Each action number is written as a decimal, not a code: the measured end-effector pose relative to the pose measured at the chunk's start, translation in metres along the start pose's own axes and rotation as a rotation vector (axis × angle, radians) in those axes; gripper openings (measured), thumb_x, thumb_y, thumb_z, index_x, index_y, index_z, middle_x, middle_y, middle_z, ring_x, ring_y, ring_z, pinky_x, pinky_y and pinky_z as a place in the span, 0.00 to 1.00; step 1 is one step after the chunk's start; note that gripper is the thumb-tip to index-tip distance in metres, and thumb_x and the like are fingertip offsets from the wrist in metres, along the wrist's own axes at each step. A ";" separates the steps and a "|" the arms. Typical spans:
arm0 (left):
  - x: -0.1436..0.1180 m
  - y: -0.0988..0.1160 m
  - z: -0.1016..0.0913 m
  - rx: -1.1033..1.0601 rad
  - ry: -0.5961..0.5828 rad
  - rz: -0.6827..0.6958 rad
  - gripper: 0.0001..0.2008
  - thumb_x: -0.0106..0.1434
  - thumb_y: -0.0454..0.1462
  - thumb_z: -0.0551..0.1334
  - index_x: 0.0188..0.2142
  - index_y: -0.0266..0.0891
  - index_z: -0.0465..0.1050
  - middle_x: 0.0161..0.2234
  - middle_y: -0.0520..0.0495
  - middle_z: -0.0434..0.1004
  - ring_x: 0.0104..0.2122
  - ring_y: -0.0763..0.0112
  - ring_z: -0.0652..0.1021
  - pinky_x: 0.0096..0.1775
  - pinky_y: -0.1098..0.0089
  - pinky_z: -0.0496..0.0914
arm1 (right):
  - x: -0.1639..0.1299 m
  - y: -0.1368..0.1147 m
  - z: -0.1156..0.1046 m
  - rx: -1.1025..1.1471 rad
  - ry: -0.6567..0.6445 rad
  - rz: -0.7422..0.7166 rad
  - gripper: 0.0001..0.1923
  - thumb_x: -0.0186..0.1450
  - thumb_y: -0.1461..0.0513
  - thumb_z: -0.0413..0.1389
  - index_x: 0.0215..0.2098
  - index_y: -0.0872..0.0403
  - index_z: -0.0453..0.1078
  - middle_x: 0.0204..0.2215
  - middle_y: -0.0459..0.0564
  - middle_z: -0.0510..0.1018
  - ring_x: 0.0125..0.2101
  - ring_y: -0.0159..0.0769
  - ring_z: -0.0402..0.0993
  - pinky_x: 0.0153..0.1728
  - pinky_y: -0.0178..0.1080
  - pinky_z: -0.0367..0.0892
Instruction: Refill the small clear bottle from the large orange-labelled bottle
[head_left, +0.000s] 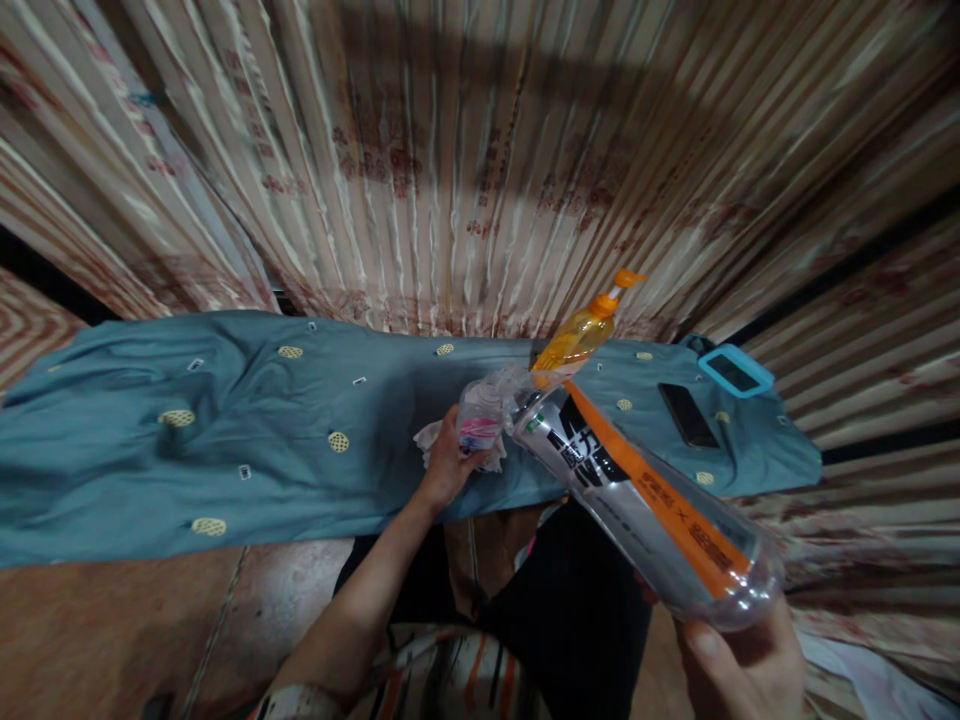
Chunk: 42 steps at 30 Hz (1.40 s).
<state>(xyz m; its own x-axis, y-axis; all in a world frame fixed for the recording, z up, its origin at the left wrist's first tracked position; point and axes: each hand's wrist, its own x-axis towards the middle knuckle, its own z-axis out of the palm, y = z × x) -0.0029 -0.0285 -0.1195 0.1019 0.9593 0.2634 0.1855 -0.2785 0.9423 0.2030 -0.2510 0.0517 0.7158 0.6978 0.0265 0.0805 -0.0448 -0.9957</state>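
Hands work close together over a blue cloth (225, 440) spread along a low tabletop, with striped curtains (420, 150) hanging behind it. The right hand (742, 665) is wrapped around the base of a large clear plastic bottle (637, 500) (its label black, white and orange), fingers closed on it, and the bottle lies tilted so that its neck points away toward the cloth. The left hand (448, 462) is closed around a smaller crumpled clear bottle (484, 410) with a pink and white label, held just above the cloth's near edge and right at the mouth of the big bottle; whether the two touch cannot be told. A bit of white tissue (429, 438) shows beside the left hand. Behind the bottles stands an orange pump bottle (581, 335), leaning. Farther right on the cloth lie a dark phone (688, 415) and, beside it, a flat device in a light blue case (736, 372).
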 end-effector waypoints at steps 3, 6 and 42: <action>0.000 0.001 0.000 -0.001 -0.002 -0.008 0.40 0.59 0.39 0.76 0.67 0.44 0.63 0.63 0.36 0.76 0.62 0.47 0.78 0.66 0.45 0.70 | -0.002 -0.004 0.002 -0.001 0.012 0.018 0.54 0.52 0.45 0.76 0.71 0.52 0.65 0.60 0.60 0.77 0.51 0.53 0.78 0.48 0.47 0.74; 0.000 0.002 -0.001 -0.006 -0.007 0.003 0.39 0.59 0.40 0.75 0.67 0.43 0.63 0.63 0.35 0.76 0.62 0.47 0.78 0.66 0.45 0.70 | -0.001 -0.002 -0.001 -0.032 -0.027 0.015 0.54 0.55 0.45 0.74 0.73 0.52 0.62 0.63 0.60 0.76 0.54 0.53 0.78 0.52 0.48 0.73; 0.001 0.004 -0.001 0.002 -0.013 0.010 0.37 0.59 0.39 0.75 0.65 0.43 0.64 0.62 0.36 0.76 0.62 0.45 0.78 0.66 0.42 0.70 | -0.002 -0.010 0.008 0.030 0.035 0.058 0.54 0.47 0.46 0.79 0.68 0.51 0.68 0.56 0.58 0.77 0.44 0.45 0.77 0.41 0.42 0.76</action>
<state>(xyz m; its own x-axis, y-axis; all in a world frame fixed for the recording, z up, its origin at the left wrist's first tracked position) -0.0029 -0.0287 -0.1156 0.1169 0.9557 0.2701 0.1866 -0.2883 0.9392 0.1950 -0.2466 0.0614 0.7426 0.6691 -0.0289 0.0173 -0.0624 -0.9979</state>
